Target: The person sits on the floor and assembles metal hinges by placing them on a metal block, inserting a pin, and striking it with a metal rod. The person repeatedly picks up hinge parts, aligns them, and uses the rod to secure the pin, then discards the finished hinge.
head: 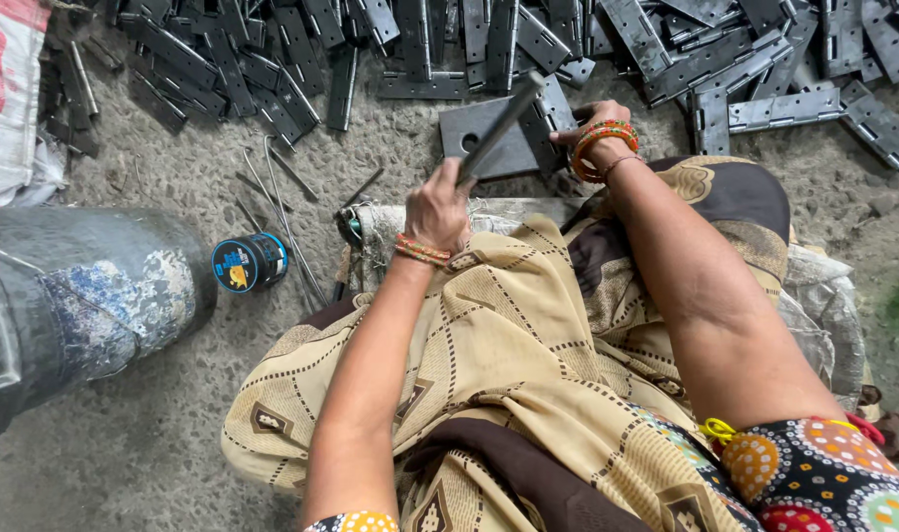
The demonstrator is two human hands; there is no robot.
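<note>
The person sits low on a sack-covered seat (824, 296) on the rough concrete floor (174, 433), knees draped in tan patterned cloth, and everything happens just past those knees. The left hand (438, 205) is clenched around the lower end of a dark metal rod (501, 126), a hammer handle or punch by the look of it, though I cannot see its head. Its long axis runs slantwise, up and to the right from the fist, and its far end hangs over a flat grey steel plate (489, 148) with a round hole near its left edge. The right hand (589, 126), wrist ringed with orange bangles, reaches down at the plate's right side and seems to pin a hinge piece (556, 110) there; the fingers are hidden behind the wrist, so I cannot tell whether that grip is closed. So the plate lies ahead of the left fist, and directly under the right hand, which is the nearer of the two. Beyond lies a heap of grey hinges (745, 69). At left stand a drum (75, 296) and a small blue tin (250, 262), with thin pins (282, 212) scattered between.
</note>
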